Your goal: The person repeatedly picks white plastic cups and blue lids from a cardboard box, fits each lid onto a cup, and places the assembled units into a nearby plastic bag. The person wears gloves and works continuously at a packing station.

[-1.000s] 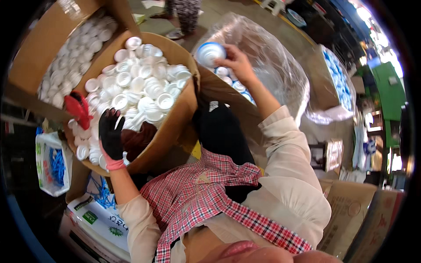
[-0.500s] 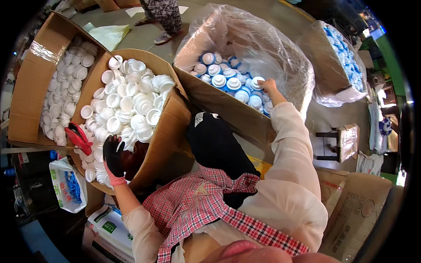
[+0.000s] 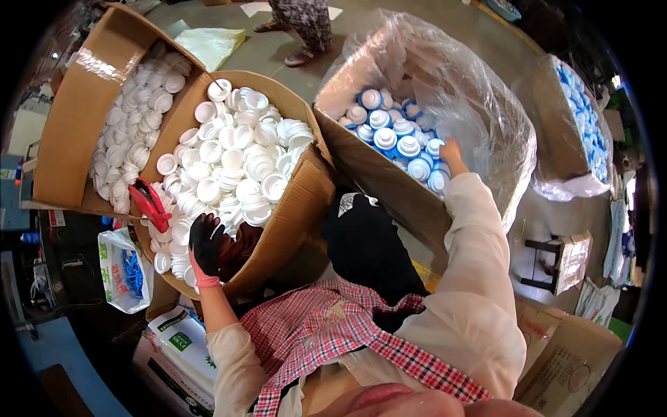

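Note:
My left hand [image 3: 206, 251], in a black and pink glove, is over the near edge of a cardboard box of white plastic caps [image 3: 233, 158]. Its fingers are extended and nothing shows in its grasp. Beside it lies something dark reddish-brown [image 3: 240, 249], partly hidden. A red-handled tool [image 3: 151, 204] rests on the caps farther left. My bare right hand [image 3: 453, 154] reaches into a plastic-lined box, fingers bent round the edge of a white-and-blue cap [image 3: 434, 147]. More such caps [image 3: 408, 146] are heaped beneath and beside it; the fingertips are partly hidden.
Another carton of white caps [image 3: 132, 135] adjoins on the left. A bag of blue strips [image 3: 130, 274] hangs below it. Clear plastic film [image 3: 472, 90] bulges over the right box. A small stool [image 3: 563, 263] and another box of blue pieces [image 3: 583, 118] stand right. Someone's legs [image 3: 306, 28] are beyond.
The view has shifted, so the boxes appear farther right. My right hand stays at the white-and-blue caps, and my left hand remains at the white caps' near edge.

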A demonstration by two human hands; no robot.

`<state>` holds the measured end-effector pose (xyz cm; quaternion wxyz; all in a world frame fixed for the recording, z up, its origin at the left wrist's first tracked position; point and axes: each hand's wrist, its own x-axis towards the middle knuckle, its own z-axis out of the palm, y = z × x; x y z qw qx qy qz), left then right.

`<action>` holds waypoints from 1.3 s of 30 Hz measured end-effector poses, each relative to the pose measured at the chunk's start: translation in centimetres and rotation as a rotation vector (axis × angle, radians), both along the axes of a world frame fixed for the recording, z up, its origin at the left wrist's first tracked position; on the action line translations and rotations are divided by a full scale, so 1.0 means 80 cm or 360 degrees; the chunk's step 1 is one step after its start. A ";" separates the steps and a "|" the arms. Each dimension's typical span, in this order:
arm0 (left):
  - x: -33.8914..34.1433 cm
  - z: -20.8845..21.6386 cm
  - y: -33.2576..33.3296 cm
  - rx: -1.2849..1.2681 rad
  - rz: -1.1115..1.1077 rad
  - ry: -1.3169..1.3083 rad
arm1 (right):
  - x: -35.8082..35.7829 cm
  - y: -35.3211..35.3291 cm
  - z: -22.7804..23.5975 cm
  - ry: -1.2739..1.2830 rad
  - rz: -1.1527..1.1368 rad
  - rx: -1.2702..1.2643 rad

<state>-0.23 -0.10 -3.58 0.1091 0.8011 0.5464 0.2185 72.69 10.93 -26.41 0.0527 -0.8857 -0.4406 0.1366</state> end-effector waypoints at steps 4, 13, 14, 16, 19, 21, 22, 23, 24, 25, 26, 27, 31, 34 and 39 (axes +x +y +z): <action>0.017 0.005 0.004 -0.0700 0.0442 -0.2070 | -0.065 0.046 0.098 0.0470 0.0465 0.0293; 0.022 0.047 -0.007 -0.0582 0.0156 -0.1946 | -0.480 0.123 0.576 0.0520 0.1852 0.1500; 0.012 0.044 -0.014 -0.0574 0.0179 -0.1973 | -0.518 0.107 0.601 0.0624 0.1871 0.1586; -0.004 0.042 -0.020 -0.0541 0.0217 -0.2048 | -0.585 0.073 0.597 0.0987 0.2137 0.1771; 0.005 0.055 -0.019 -0.0606 0.0205 -0.2354 | -0.643 -0.001 0.500 0.0912 0.2647 0.0776; 0.013 0.067 -0.026 0.0133 -0.0072 -0.0988 | -0.658 -0.054 0.440 0.1144 0.3377 0.0480; 0.019 0.066 -0.026 0.0237 -0.0205 -0.0815 | -0.659 -0.075 0.413 0.0982 0.3468 -0.0051; 0.026 0.065 -0.024 0.0355 -0.0343 -0.0659 | -0.661 -0.087 0.387 0.0893 0.3508 0.0048; 0.033 0.047 -0.025 -0.0186 -0.0372 -0.1301 | -0.669 -0.096 0.368 0.0835 0.3560 0.0171; 0.042 0.039 -0.027 -0.0334 -0.0214 -0.1344 | -0.677 -0.098 0.354 0.0712 0.3538 0.0193; 0.045 0.031 -0.027 -0.0495 -0.0062 -0.1381 | -0.683 -0.099 0.339 0.0606 0.3500 0.0222; 0.038 0.015 -0.020 -0.0469 -0.0131 -0.1155 | -0.685 -0.096 0.308 0.0809 0.3407 0.0383; 0.032 0.018 -0.021 -0.0590 0.0238 -0.1076 | -0.703 -0.101 0.327 0.1038 0.3466 0.0363; 0.041 0.018 -0.015 -0.0325 0.0271 -0.1173 | -0.703 -0.095 0.321 0.1026 0.3437 0.0655; 0.049 0.038 -0.011 -0.0572 0.0263 -0.1409 | -0.695 -0.098 0.326 0.0793 0.3304 0.0772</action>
